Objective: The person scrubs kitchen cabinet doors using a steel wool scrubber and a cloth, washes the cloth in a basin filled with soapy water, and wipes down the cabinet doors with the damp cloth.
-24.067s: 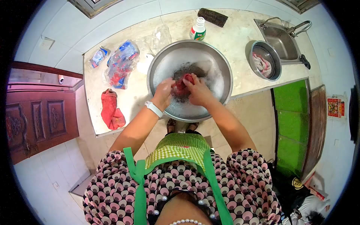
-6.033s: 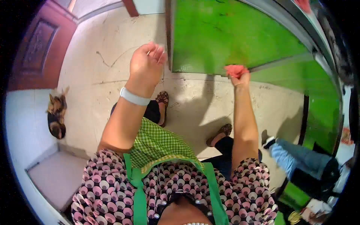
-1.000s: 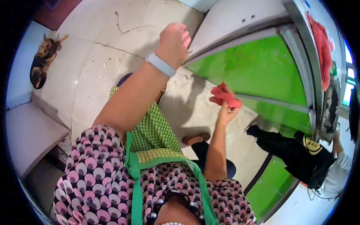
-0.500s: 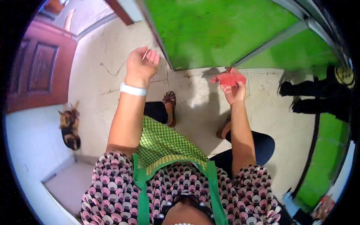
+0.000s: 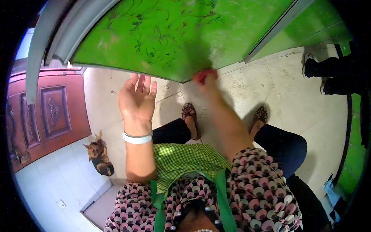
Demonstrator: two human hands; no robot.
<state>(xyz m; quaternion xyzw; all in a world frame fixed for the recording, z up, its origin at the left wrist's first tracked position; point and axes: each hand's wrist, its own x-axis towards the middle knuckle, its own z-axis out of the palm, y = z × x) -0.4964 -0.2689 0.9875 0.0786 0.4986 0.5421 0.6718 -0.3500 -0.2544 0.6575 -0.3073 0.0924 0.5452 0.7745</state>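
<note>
My right hand (image 5: 209, 86), blurred by motion, grips a red cloth (image 5: 203, 75) at the lower edge of a green panel (image 5: 154, 42). Dark scribble-like marks streak the panel's surface. My left hand (image 5: 137, 101) is palm up with its fingers stretched out. Its fingertips are just at the panel's bottom edge; whether they touch it I cannot tell. No object shows in that palm. Around my left wrist is a pale band (image 5: 137, 138).
A small black-and-tan dog (image 5: 99, 156) lies on the tiled floor (image 5: 247, 83) at left, near a reddish-brown door (image 5: 58, 112). At right are another person's dark trouser legs (image 5: 334, 69). A grey frame (image 5: 73, 33) borders the panel.
The green panel now fills more of the upper view. My right hand has moved leftward with the red cloth to the panel's edge. The thin white item in my left hand no longer shows.
</note>
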